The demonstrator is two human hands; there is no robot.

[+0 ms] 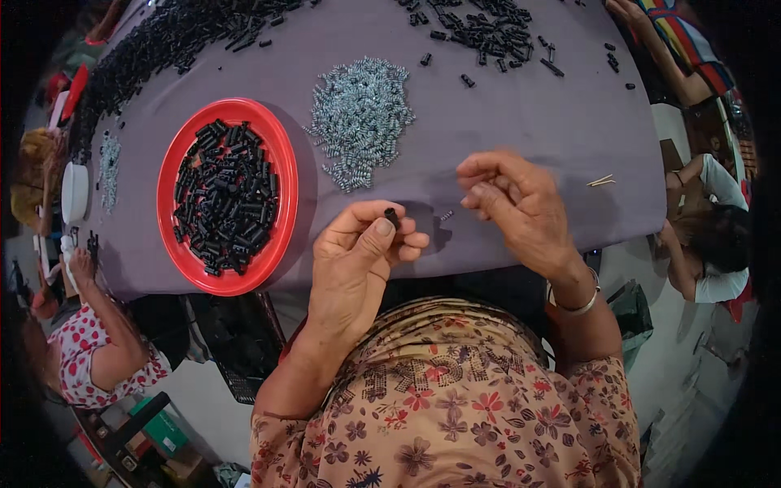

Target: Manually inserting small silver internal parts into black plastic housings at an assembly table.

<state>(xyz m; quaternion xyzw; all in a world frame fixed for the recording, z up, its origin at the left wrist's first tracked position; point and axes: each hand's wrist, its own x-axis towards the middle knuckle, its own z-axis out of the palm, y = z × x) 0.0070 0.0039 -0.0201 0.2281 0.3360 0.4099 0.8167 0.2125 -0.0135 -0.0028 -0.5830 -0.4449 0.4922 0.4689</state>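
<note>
A small black plastic tube (392, 216) stands upright between the thumb and fingers of my left hand (362, 240), which is closed on it near the table's front edge. To its right, my right hand (521, 203) is loosely curled, thumb and forefinger apart, with nothing visible between them. A single small metal spring (447, 215) shows between my two hands; whether it touches the cloth is unclear. Beyond my left hand lies a heap of metal springs (362, 118). Left of that, a red oval tray (291, 195) holds many black plastic tubes (224, 199).
Grey cloth covers the table (561, 114). More black parts are piled at the far left (163, 49) and far middle (488, 32). Two thin brass-coloured pins (600, 180) lie at the right. A white bowl (75, 193) is at the left edge. Other people sit around the table.
</note>
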